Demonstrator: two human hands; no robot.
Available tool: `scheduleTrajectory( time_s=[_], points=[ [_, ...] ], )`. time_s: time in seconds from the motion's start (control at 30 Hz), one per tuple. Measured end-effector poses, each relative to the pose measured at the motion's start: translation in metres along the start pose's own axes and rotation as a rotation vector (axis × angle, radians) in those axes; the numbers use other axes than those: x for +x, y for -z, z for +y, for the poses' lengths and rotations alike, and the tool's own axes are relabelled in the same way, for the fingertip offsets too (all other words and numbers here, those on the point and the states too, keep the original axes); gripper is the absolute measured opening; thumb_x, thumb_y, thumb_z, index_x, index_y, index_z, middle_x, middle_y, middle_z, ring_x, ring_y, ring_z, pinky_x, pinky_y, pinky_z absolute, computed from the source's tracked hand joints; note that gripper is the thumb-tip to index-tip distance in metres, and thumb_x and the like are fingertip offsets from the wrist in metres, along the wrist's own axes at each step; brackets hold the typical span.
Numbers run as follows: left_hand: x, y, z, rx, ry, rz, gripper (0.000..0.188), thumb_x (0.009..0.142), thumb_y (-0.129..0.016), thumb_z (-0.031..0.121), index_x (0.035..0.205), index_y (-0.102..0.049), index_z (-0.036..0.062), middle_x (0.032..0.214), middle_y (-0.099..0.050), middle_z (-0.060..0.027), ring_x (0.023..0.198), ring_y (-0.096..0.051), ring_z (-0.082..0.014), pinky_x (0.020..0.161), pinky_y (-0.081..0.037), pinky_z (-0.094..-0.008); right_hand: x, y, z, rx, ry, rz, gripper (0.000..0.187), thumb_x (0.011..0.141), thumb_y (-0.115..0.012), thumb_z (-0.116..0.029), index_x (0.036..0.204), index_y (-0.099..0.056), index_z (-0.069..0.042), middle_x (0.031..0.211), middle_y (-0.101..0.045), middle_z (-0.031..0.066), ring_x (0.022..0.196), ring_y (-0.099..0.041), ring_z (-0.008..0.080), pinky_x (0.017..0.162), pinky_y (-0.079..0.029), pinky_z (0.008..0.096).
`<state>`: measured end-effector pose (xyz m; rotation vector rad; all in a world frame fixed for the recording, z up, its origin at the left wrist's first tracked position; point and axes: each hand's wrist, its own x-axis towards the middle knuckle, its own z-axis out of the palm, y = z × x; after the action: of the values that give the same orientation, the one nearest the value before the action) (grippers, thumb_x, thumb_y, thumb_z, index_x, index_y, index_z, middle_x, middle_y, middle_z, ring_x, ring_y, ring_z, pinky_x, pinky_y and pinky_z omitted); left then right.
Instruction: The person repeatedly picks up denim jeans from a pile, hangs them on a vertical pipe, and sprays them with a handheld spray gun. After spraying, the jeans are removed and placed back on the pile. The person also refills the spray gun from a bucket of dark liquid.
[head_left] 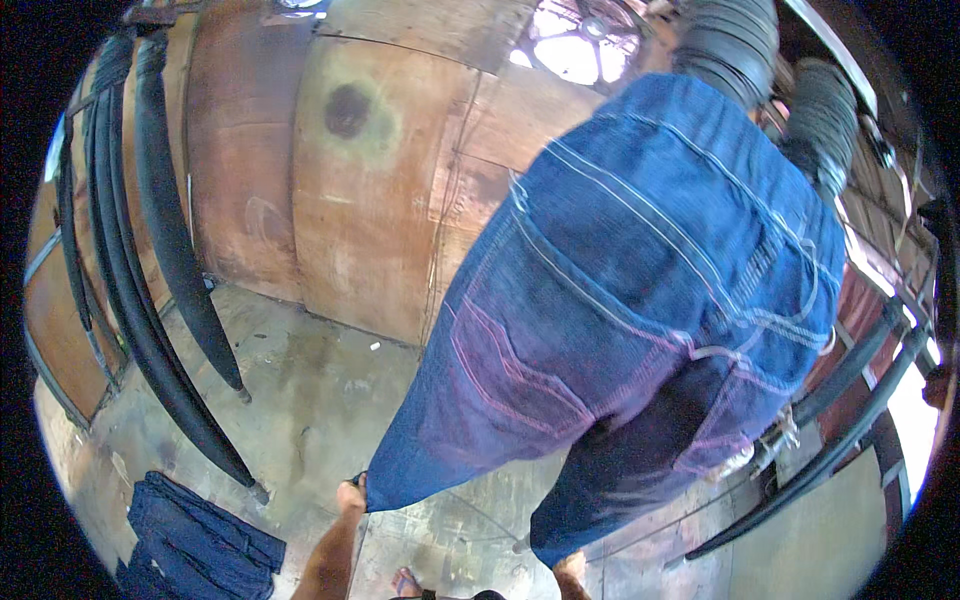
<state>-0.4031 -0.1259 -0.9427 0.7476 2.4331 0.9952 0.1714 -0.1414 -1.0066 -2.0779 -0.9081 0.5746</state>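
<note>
Head view: big pair of blue denim jeans with pale stitching [620,250] fills the middle, seat side showing, waist end up top, legs angled down toward the person.
Pockets: two at the back, tinted purplish, pinkish stitching on them.
Left hand [352,493]: clamped on the hem of the jeans' left-hand leg, forearm coming up from the lower edge.
Right hand [571,567]: right at the other leg's hem, mostly hidden behind the denim, so honestly can't tell how its fingers are set.
Waist end: right up by a dark grey ribbed tube [728,45]; a second grey ribbed tube [825,120] sits just to the right.
Floor: crumpled dark navy denim garment [205,545] lying lower left, well apart from the jeans; a sandalled foot [405,582] between the forearms.
Sides: long black tapered forms [172,200] hang on the left, similar black tapering shapes [800,470] on the right.
Back wall: brown wooden panels [375,230], round fan [592,35] up top.
</note>
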Motion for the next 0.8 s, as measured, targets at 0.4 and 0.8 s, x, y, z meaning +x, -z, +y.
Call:
scheduleTrajectory(
  time_s=[0.4, 0.8],
  points=[
    [-0.148, -0.086, -0.035, -0.013, -0.022, -0.026, 0.049, 0.088, -0.072, 0.047, 0.081, -0.068, -0.0019, 0.083, -0.068, -0.0269, 0.081, -0.067, -0.0446, 0.075, -0.052, -0.0511, -0.077, 0.07, -0.041, -0.114, 0.112, -0.113, 0.037, 0.081, -0.068, -0.035, 0.101, -0.071, -0.004, 0.1, -0.072, 0.0211, 0.09, -0.07, 0.0353, 0.078, -0.054, 0.0454],
    [-0.185, -0.073, -0.074, 0.165, 0.043, 0.251, 0.057, 0.093, -0.063, 0.049, 0.072, -0.068, -0.0034, 0.073, -0.066, -0.0278, 0.069, -0.066, -0.0447, 0.064, -0.052, -0.0514, -0.067, 0.095, -0.011, -0.232, 0.19, -0.16, 0.048, 0.078, -0.072, -0.038, 0.112, -0.069, -0.005, 0.108, -0.071, 0.0244, 0.1, -0.068, 0.0404, 0.084, -0.053, 0.0487]
  ],
)
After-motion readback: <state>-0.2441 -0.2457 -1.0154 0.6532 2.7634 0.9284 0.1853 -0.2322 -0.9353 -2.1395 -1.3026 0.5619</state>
